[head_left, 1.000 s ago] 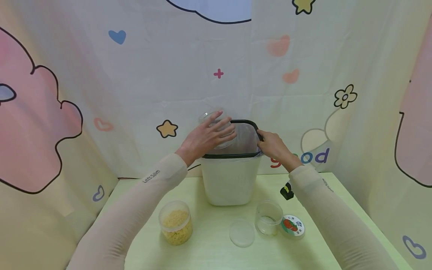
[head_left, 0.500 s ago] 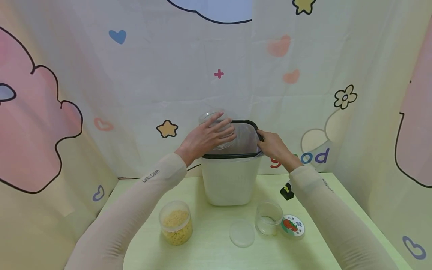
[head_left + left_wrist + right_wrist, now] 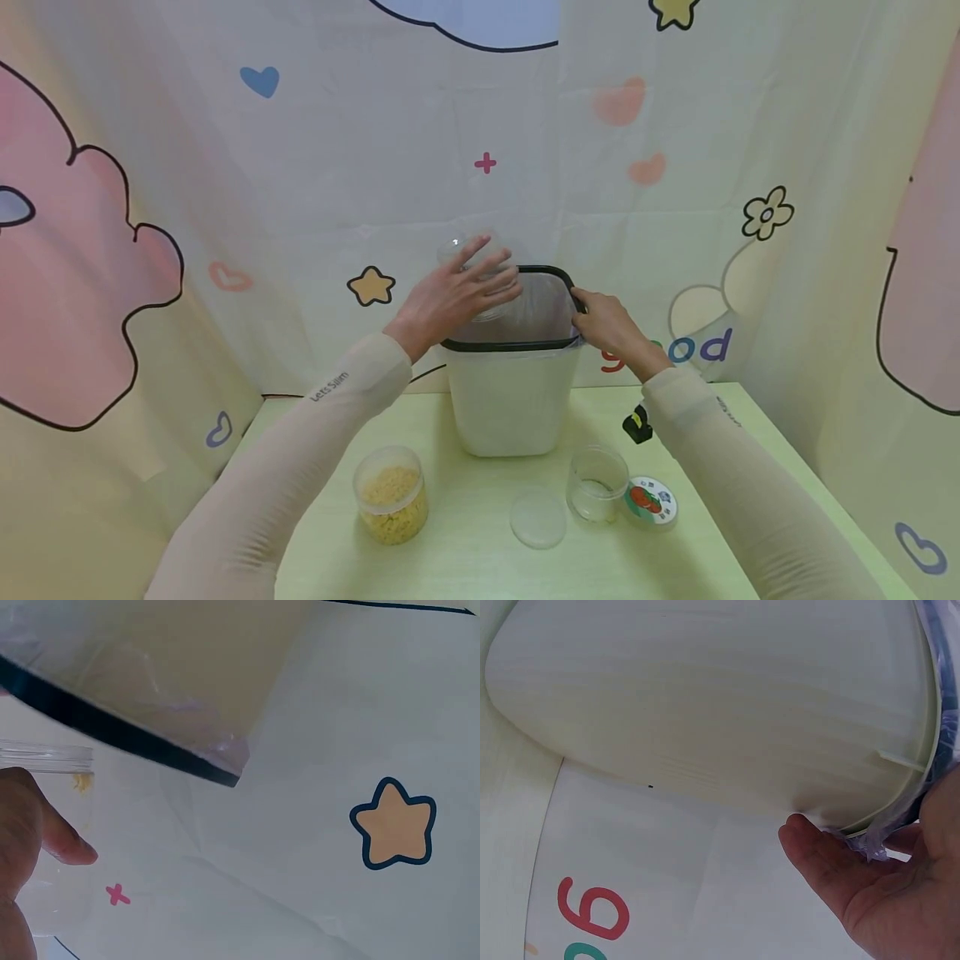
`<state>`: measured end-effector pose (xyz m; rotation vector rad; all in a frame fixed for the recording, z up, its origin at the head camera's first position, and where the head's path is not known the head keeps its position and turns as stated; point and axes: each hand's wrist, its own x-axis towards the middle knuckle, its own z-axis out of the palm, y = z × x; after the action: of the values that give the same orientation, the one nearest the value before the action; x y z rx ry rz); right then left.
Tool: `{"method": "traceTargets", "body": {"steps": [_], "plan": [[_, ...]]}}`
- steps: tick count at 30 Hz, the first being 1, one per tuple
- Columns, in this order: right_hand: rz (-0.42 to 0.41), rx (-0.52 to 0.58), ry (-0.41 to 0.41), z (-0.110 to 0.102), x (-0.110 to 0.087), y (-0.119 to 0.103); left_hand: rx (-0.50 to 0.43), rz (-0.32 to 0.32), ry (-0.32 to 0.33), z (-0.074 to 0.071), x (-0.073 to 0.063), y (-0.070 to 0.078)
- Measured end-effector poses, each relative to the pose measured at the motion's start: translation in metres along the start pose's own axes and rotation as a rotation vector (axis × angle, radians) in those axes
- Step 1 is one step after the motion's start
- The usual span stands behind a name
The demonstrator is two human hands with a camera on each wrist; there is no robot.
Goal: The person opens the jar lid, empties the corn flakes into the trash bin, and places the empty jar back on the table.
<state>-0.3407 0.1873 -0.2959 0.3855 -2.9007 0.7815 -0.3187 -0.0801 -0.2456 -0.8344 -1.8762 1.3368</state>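
Observation:
My left hand [image 3: 453,296] grips a clear plastic jar [image 3: 451,249], upside down over the left part of a white trash bin [image 3: 510,404]. In the left wrist view the jar [image 3: 56,900] shows a threaded mouth and a few yellow bits stuck inside near it. The bin has a black rim [image 3: 517,345] and a clear bag liner [image 3: 546,304]. My right hand [image 3: 609,325] holds the rim at the bin's right side. In the right wrist view its thumb lies against the outer wall, and the liner [image 3: 874,844] bunches under the hand.
On the table [image 3: 465,575], a jar of yellow crumbs [image 3: 393,517] stands front left. A translucent disc lid [image 3: 537,517], a clear container [image 3: 597,492] and a round lid with a tomato picture [image 3: 651,502] are front right. A small black object [image 3: 638,425] lies near my right forearm.
My left hand and the jar have risen slightly and shifted a little left, with the fingers more spread. My right hand and the bin have stayed in place.

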Motion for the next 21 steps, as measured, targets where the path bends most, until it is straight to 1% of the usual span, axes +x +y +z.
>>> {"method": "traceTargets", "body": {"steps": [4, 6, 10, 17, 21], "plan": [[0.002, 0.000, -0.002, 0.000, 0.000, 0.000, -0.021, 0.031, -0.020, 0.001, -0.001, 0.003], [0.006, -0.002, -0.003, 0.000, 0.001, 0.000, -0.018, 0.022, -0.016, 0.001, -0.001, 0.004], [0.012, 0.001, -0.004, 0.000, 0.001, 0.001, -0.033, -0.027, 0.004, 0.002, -0.002, 0.003], [0.014, 0.014, -0.010, -0.001, -0.001, 0.001, -0.155, -0.117, 0.058, 0.001, -0.007, 0.001], [0.001, 0.018, -0.009, -0.001, -0.002, 0.001, -0.188, -0.156, 0.068, 0.000, -0.010, 0.001]]}}
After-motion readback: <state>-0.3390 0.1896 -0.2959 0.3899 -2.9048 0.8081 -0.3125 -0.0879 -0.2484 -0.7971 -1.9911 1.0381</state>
